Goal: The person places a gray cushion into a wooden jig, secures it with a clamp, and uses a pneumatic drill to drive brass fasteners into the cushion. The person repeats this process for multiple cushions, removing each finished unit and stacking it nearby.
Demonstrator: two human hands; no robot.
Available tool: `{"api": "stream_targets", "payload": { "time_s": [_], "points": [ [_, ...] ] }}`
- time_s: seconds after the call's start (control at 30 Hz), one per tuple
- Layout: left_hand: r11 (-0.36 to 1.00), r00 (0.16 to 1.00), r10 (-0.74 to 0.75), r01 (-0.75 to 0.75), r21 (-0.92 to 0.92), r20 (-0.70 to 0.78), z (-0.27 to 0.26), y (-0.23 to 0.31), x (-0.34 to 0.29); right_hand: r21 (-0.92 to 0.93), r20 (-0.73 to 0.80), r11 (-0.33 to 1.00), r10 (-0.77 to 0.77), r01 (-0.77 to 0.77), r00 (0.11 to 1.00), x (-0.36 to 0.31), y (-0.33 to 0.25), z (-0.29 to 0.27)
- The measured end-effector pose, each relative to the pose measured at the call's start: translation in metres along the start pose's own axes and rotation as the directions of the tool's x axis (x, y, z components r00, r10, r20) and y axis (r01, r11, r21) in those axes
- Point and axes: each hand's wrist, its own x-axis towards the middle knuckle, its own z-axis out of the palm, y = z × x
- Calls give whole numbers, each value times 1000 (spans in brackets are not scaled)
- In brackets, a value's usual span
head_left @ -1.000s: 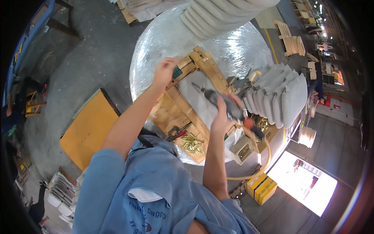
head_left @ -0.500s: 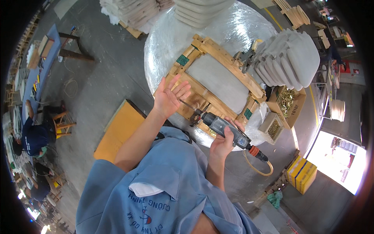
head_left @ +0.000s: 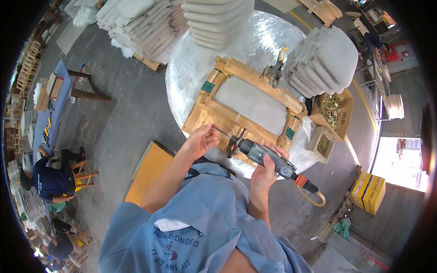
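My right hand [head_left: 266, 170] is wrapped round the grey body of an air drill [head_left: 268, 159], with an orange collar and a yellow hose at its rear. From its front a long thin bit [head_left: 221, 131] points left. My left hand [head_left: 201, 142] has its fingers pinched together at the tip of that bit; anything small between them cannot be made out. Just beyond both hands lies a wooden frame jig [head_left: 198, 117] with green pads, holding a grey padded panel [head_left: 250, 104]. A toggle clamp [head_left: 275, 70] stands on its far side.
The jig rests on a round, film-wrapped table [head_left: 180, 91]. Stacks of grey cushions [head_left: 327, 61] stand on it. At right are a carton of brass-coloured hardware [head_left: 339, 113] and a small box of screws [head_left: 321, 144]. A seated co-worker [head_left: 50, 177] is far left.
My left hand has gone from open with fingers spread to pinched at the bit's tip. My right hand keeps hold of the drill. The whole view has shifted a little.
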Motion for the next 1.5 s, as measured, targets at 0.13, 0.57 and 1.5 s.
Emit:
{"api": "stream_targets", "payload": {
  "time_s": [0.13, 0.57, 1.5],
  "points": [
    [997, 998, 52, -51, 56, -16, -2, 3, 2, 48, 7, 999, 20, -20, 1000, -2, 3, 1],
    [849, 998, -56, 61, 525, -26, -23, 58, 3, 43, 30, 986, 160, -161, 987, 10, -1, 13],
    [-317, 849, -105, -522, 792, 517, -3, 65, 19, 62, -131, 938, 347, -342, 929, 36, -8, 4]
  ]
}}
